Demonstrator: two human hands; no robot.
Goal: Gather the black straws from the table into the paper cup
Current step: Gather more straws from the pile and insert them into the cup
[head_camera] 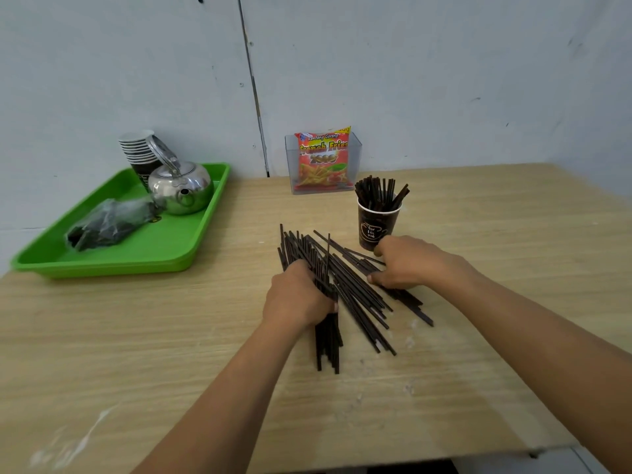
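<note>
A pile of loose black straws [355, 292] lies fanned out on the wooden table [171, 336], just in front of me. My left hand [297, 295] is closed around a bundle of these straws, whose ends stick out below the hand. My right hand [407, 261] rests palm down on the right side of the pile, fingers curled over several straws. A dark paper cup [374, 227] with a white rim stands upright just beyond my right hand. Several black straws [379, 193] stand inside it.
A green tray [191, 248] at the back left carries a steel kettle [181, 186], a stack of paper cups [138, 148] and a plastic bag of dark items [109, 224]. A clear box [355, 155] with a French fries snack packet [323, 155] stands against the wall.
</note>
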